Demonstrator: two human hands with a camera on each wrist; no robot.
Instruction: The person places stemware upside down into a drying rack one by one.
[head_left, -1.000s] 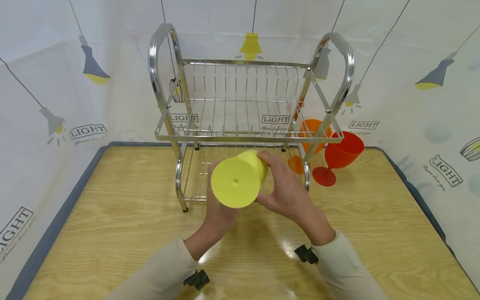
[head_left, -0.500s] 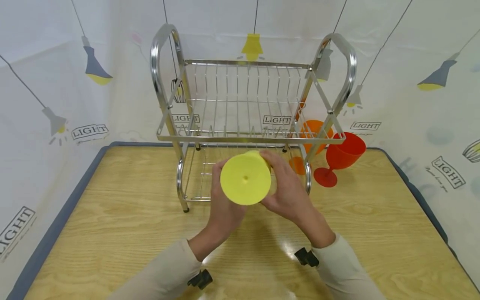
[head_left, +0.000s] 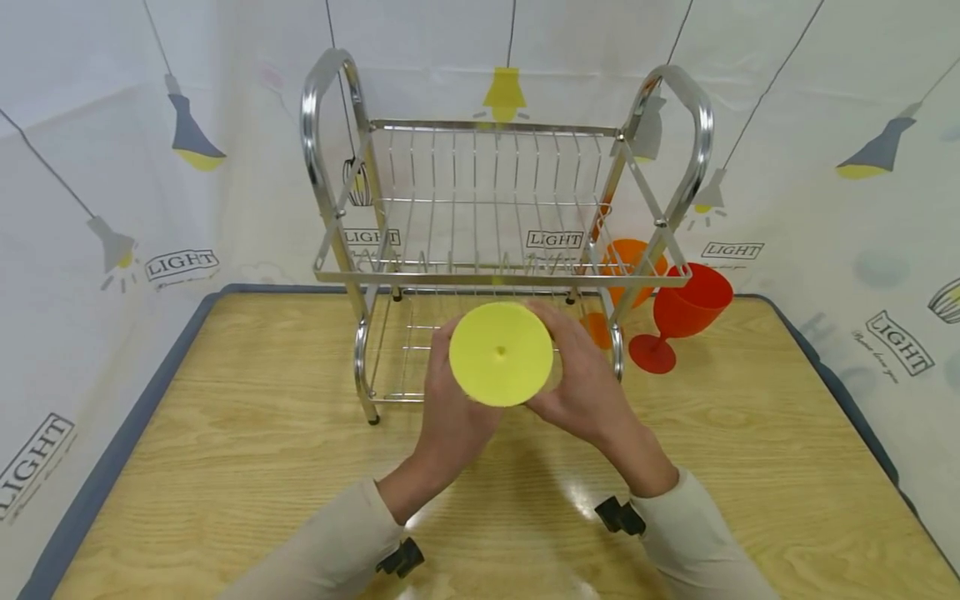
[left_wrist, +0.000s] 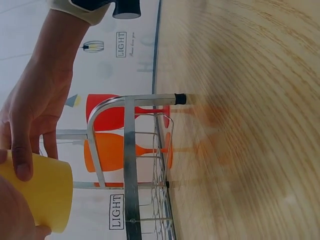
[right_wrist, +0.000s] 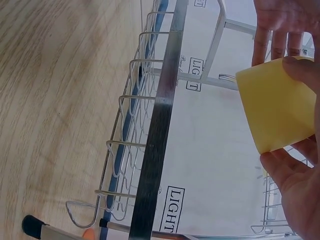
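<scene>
A yellow plastic goblet [head_left: 501,354] is held bottom up by both hands in front of the dish rack; in the head view its round base faces the camera and hides the bowl. My left hand [head_left: 459,417] grips it from the left. From the right, my right hand [head_left: 585,387] holds it too. The left wrist view has the yellow bowl [left_wrist: 50,192] with the right thumb lying on its side. In the right wrist view the bowl [right_wrist: 277,107] sits between both hands, the right fingertips at its rim.
A two-tier metal dish rack [head_left: 498,280] stands on the wooden table [head_left: 247,433], close behind the hands. A red goblet [head_left: 686,308] is upright to its right. Next to that, an orange goblet [head_left: 633,250] shows partly behind the rack's post. A printed cloth [head_left: 817,242] hangs behind.
The yellow goblet has tilted so its base now covers the bowl in the head view, and it has shifted slightly right. Both hands moved with it; rack and other goblets stay put.
</scene>
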